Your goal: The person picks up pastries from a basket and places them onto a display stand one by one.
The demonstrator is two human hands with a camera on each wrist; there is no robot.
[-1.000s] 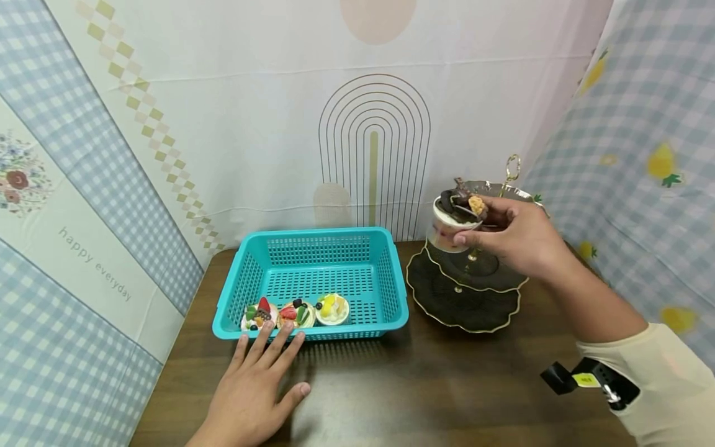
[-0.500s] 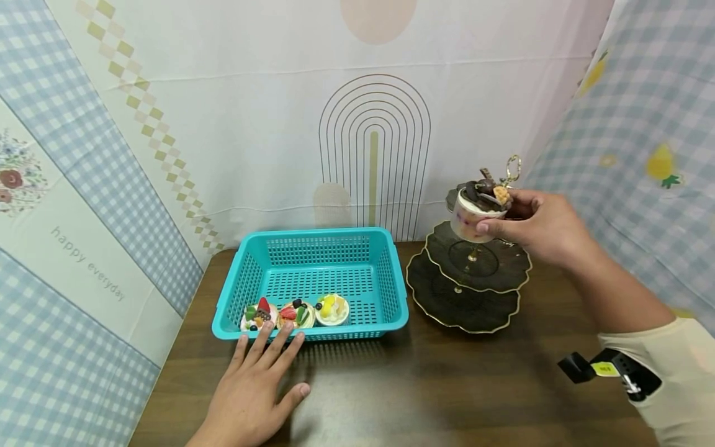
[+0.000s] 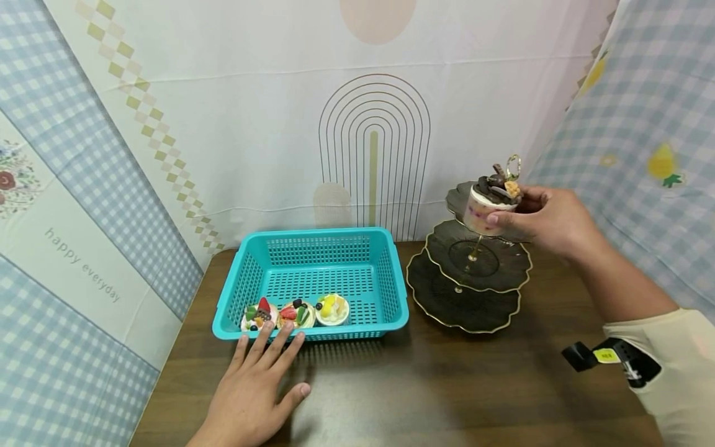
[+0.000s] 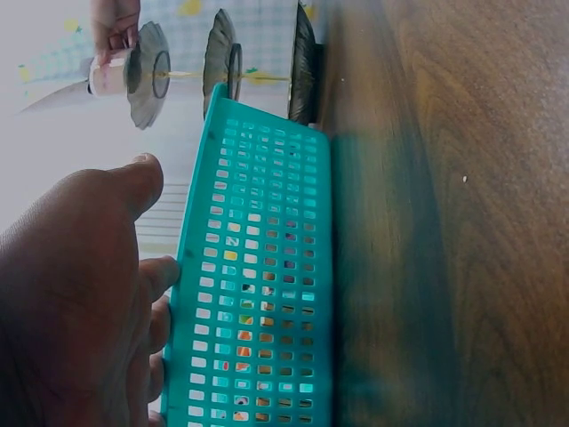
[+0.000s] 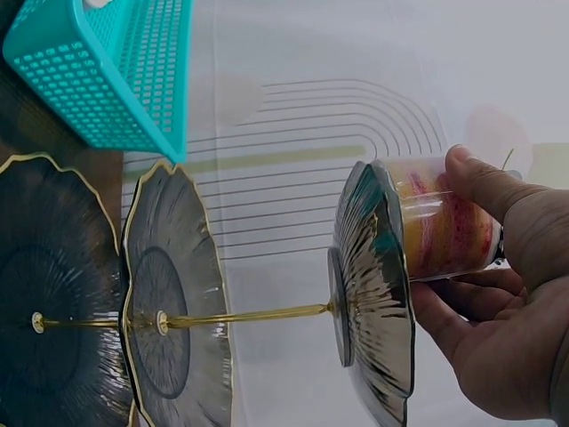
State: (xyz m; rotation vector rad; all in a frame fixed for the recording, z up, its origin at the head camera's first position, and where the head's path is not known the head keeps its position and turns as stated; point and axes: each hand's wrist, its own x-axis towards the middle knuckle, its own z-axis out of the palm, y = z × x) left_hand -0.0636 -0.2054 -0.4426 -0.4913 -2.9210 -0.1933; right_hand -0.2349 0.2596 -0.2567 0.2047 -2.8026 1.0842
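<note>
My right hand (image 3: pixel 553 223) grips a clear dessert cup (image 3: pixel 485 214) with pink and cream layers and a chocolate topping. The cup is at the top tier of a dark three-tier stand (image 3: pixel 463 310) with gold wavy rims. In the right wrist view the cup (image 5: pixel 440 222) has its base right at the top plate (image 5: pixel 378 294), thumb on one side and fingers on the other. My left hand (image 3: pixel 254 388) lies with spread fingers, its fingertips at the front rim of a teal plastic basket (image 3: pixel 399 292). Inside, three fruit-topped dessert cups (image 3: pixel 296 313) line the front.
A brown wooden table (image 3: pixel 391 397) carries basket and stand, the stand right of the basket. A patterned white cloth (image 3: pixel 251 124) hangs behind, with checked cloths (image 3: pixel 631 136) at the sides. The stand's gold ring handle (image 3: pixel 513 166) rises beside the held cup.
My right hand has carried the chocolate-topped dessert cup rightward and slightly up, from in front of the stand to its top tier. My left hand and the basket have stayed put.
</note>
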